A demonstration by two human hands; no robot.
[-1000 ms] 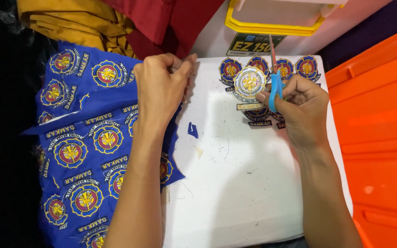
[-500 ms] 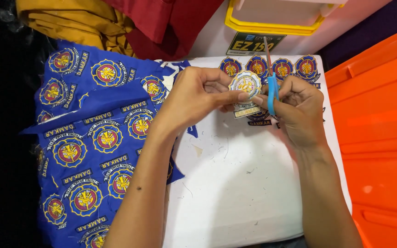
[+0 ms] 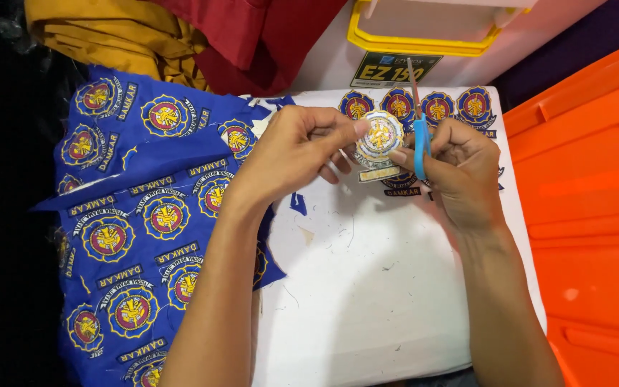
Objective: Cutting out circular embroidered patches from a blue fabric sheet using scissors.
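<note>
Left hand (image 3: 291, 154), fingers curled nearly closed, pinches the round embroidered patch (image 3: 381, 136) at its nine o'clock edge above the white board (image 3: 367, 287). Right hand (image 3: 460, 168), at the patch's three o'clock, is closed around blue-handled scissors (image 3: 419, 136), blades pointing to twelve o'clock; whether the blades are parted is unclear. Blue badge fabric (image 3: 145, 222) lies at nine o'clock, cut patches (image 3: 438, 107) at twelve.

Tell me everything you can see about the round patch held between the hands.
The round patch looks like an embroidered cloth badge: pale scalloped edge, gold and red emblem in the middle, a small pale tab below. It is held up above the white table, the left hand pinching its left edge, the right hand with blue-handled scissors touching its right.
</note>
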